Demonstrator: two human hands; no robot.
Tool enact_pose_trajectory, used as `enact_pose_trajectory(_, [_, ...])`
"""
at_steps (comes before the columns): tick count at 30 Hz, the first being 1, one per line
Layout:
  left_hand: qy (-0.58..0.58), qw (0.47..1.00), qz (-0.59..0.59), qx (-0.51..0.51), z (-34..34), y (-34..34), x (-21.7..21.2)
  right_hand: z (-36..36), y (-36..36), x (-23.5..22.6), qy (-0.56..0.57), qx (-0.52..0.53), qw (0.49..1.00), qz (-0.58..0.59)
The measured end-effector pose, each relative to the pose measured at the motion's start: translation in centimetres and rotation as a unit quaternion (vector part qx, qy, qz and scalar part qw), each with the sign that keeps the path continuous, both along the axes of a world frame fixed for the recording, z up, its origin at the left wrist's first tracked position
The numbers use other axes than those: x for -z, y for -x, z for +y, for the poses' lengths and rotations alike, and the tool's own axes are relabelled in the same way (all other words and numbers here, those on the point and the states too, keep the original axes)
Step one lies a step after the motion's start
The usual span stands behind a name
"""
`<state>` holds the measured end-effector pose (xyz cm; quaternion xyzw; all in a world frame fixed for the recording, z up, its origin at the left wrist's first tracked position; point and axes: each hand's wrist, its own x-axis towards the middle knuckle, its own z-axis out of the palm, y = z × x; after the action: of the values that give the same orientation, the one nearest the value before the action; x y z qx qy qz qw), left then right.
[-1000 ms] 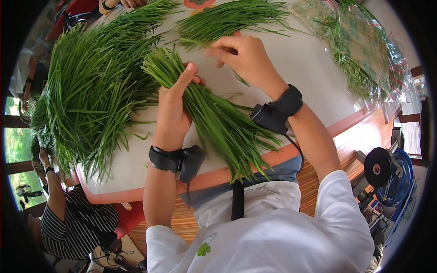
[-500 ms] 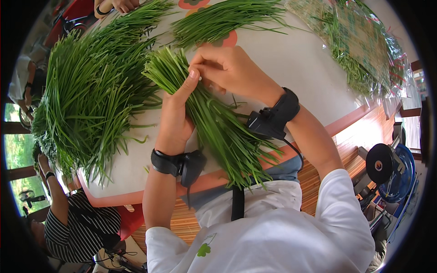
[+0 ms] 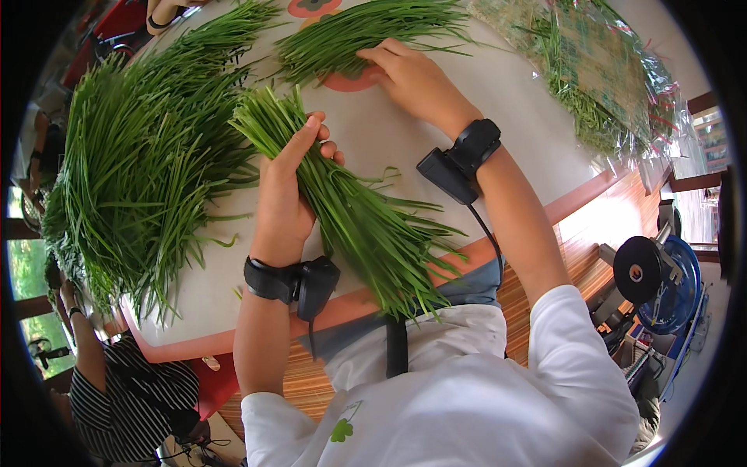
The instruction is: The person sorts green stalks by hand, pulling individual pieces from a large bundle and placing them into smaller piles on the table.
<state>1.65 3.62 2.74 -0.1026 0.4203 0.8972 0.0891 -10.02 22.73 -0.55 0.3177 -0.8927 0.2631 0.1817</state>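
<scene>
My left hand (image 3: pixel 291 175) is wrapped round a thick bunch of garlic chives (image 3: pixel 350 210), thumb across the top. The pale cut ends point up and left, and the leaf tips fan out toward my lap over the near table edge. At the far side of the table, my right hand (image 3: pixel 405 74) reaches to the near edge of a smaller chive pile (image 3: pixel 366 35). Its index finger stretches to the leaves and the thumb sits apart below; I see nothing held there. A large heap of chives (image 3: pixel 148 171) lies to the left of the bunch.
The white table (image 3: pixel 498 156) has a pink border. At the far right lie clear plastic bags (image 3: pixel 615 86) with more greens. A person in a striped top (image 3: pixel 136 397) sits at the lower left; another person's arm (image 3: pixel 159 15) shows at the far left. Wheeled equipment (image 3: pixel 661 280) stands at right.
My right hand has left the bunch and moved away from me to the far chive pile. The left hand keeps its hold on the bunch. The whole view has shifted slightly.
</scene>
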Motion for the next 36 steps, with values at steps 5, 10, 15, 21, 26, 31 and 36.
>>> enact_pose_trajectory(5, [0.024,1.0,-0.015,-0.009,0.0,0.0,-0.1,0.1,-0.4,-1.2,0.01,0.023,0.997,-0.078])
enact_pose_trajectory(10, [0.019,1.0,-0.022,-0.005,0.0,0.2,0.2,0.2,0.0,-0.4,-0.016,0.01,0.998,0.056])
enact_pose_trajectory(15, [0.019,1.0,-0.016,0.009,-0.3,0.3,0.7,-0.5,-0.4,-1.3,-0.022,-0.003,0.999,0.025])
enact_pose_trajectory(21, [0.01,1.0,-0.019,0.023,-0.3,0.3,0.6,0.9,0.1,-0.7,-0.016,-0.009,0.993,0.117])
enact_pose_trajectory(26, [0.013,1.0,-0.018,0.02,-0.6,0.3,0.9,1.9,-0.3,-3.0,-0.037,-0.052,0.994,-0.093])
enact_pose_trajectory(31, [0.002,1.0,-0.025,-0.004,-0.2,0.3,0.2,3.7,0.2,-3.3,-0.031,-0.073,0.991,-0.104])
enact_pose_trajectory(36, [0.009,1.0,-0.019,0.005,-0.2,0.3,0.1,3.2,0.2,-3.8,-0.094,-0.037,0.983,-0.151])
